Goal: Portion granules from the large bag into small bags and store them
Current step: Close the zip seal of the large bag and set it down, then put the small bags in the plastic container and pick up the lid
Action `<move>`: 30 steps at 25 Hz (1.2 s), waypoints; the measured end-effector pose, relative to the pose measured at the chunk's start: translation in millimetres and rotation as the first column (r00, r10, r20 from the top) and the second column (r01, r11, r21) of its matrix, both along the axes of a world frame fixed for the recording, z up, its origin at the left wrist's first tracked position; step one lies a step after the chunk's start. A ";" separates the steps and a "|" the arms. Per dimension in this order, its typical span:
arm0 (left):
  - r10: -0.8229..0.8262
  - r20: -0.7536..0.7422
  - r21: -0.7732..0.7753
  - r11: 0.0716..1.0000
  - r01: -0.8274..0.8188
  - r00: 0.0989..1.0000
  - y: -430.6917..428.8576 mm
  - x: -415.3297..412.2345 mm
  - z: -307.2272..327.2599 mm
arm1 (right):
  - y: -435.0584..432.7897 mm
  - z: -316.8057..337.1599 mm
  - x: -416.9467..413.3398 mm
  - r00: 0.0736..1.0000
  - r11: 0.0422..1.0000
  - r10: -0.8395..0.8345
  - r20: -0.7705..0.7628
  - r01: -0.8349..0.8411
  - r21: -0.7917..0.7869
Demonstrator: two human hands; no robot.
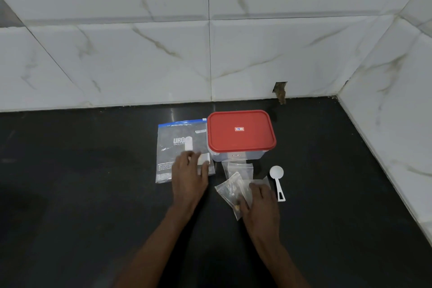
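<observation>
**Two Hands on the Bags**

Left hand: lies palm down on the bottom part of the large bag. Fingers nearly straight and a little spread, tips touching the plastic. Holds nothing. A small white patch just beside the thumb, too blurry to tell what.

Right hand: sits on a small bag, close to the left hand but not touching it. Fingers bent, thumb tucked in at the side, pinching the crinkly plastic between them.

Large bag: lies flat on the dark counter. See-through and shiny, a tall rectangle with a blue zip strip along the top and white letters in the middle. Touches the left side of the box.

Small bag: see-through, thin and crumpled, tipped at a slant. Brown granules inside, in a little clump. Another clear piece of bag under the right fingertips.

Empty small bag: flat and clear, right in front of the box, just behind the crumpled one.

Box: clear plastic sides, rounded corners, shut with a smooth red lid. A tiny sticker in the middle of the lid.

Spoon: white plastic, round bowl and short flat handle with a hole at the end. Lies on the counter just to the right of the right hand, bowl pointing toward the wall.

Counter: black, smooth, a bit shiny. Wall: big white tiles with grey wiggly lines like marble.
</observation>
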State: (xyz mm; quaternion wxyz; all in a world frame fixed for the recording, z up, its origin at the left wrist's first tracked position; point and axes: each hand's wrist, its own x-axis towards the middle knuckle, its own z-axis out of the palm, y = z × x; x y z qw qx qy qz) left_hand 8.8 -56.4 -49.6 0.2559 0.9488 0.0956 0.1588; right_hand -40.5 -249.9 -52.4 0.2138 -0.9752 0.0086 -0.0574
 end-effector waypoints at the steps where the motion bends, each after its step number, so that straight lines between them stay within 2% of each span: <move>1: 0.044 -0.061 -0.139 0.989 -0.053 0.997 -16.5 -15.6 5.7 | -0.5 0.6 -0.4 1.000 0.999 0.029 0.012 -0.029 -0.026; 2: 0.069 -0.161 -0.245 0.963 -0.107 0.985 -32.4 -30.2 9.4 | -1.8 2.6 1.6 0.999 0.999 0.036 0.034 -0.035 -0.039; 4: 0.063 -0.313 -0.350 0.920 -0.177 0.948 -55.0 -51.4 4.6 | -5.6 10.7 8.4 0.998 1.000 0.005 0.058 -0.005 -0.009; 6: 0.070 -0.352 -0.424 0.877 -0.226 0.933 -64.8 -59.1 1.8 | -10.4 24.8 17.0 0.998 0.999 -0.029 0.059 0.027 0.037; 9: 0.078 -0.364 -0.587 0.754 -0.294 0.928 -64.4 -49.2 8.2 | -8.2 47.0 29.2 0.998 0.993 0.018 -0.066 -0.010 0.115; 12: 0.010 -0.332 -0.684 0.686 -0.248 0.943 -56.8 -35.3 19.7 | 10.4 57.2 35.5 0.993 0.941 0.007 -0.119 0.034 0.337; 14: -0.060 -0.312 -0.838 0.488 -0.245 0.948 -52.3 -31.9 22.7 | 24.8 54.0 37.9 0.982 0.867 0.005 -0.190 0.090 0.489; 15: -0.085 -0.315 -0.894 0.361 -0.266 0.945 -53.0 -33.6 22.5 | 27.9 51.8 38.9 0.974 0.833 0.008 -0.228 0.120 0.540; 16: -0.086 -0.315 -0.909 0.314 -0.274 0.945 -55.6 -36.2 24.3 | 27.2 50.6 39.3 0.971 0.793 0.004 -0.241 0.144 0.592; 17: -0.040 -0.318 -0.886 0.368 -0.282 0.947 -58.0 -39.0 23.7 | 21.5 49.1 39.3 0.975 0.775 -0.026 -0.222 0.159 0.611; 18: 0.044 -0.335 -0.812 0.494 -0.312 0.941 -61.8 -44.2 22.3 | 11.4 45.5 39.0 0.983 0.787 -0.067 -0.169 0.156 0.596; 19: 0.155 -0.355 -0.706 0.602 -0.373 0.922 -66.8 -50.1 18.6 | -1.7 42.7 36.7 0.987 0.833 -0.097 -0.125 0.149 0.534; 21: 0.246 -0.344 -0.569 0.713 -0.410 0.906 -79.9 -62.8 13.4 | -26.1 31.1 30.5 0.989 0.925 -0.071 -0.129 0.114 0.363; 24: 0.165 -0.313 -0.526 0.790 -0.315 0.935 -97.9 -68.6 2.3 | -34.8 14.3 18.9 0.978 0.974 0.037 -0.207 0.011 0.225; 27: 0.131 -0.202 -0.512 0.830 -0.219 0.971 -106.0 -58.7 12.8 | -32.5 10.6 13.7 0.979 0.975 0.021 -0.203 0.025 0.222; 30: 0.114 -0.199 -0.515 0.833 -0.203 0.973 -105.0 -49.2 18.9 | -38.5 3.7 12.9 0.979 0.973 0.117 -0.165 -0.079 0.219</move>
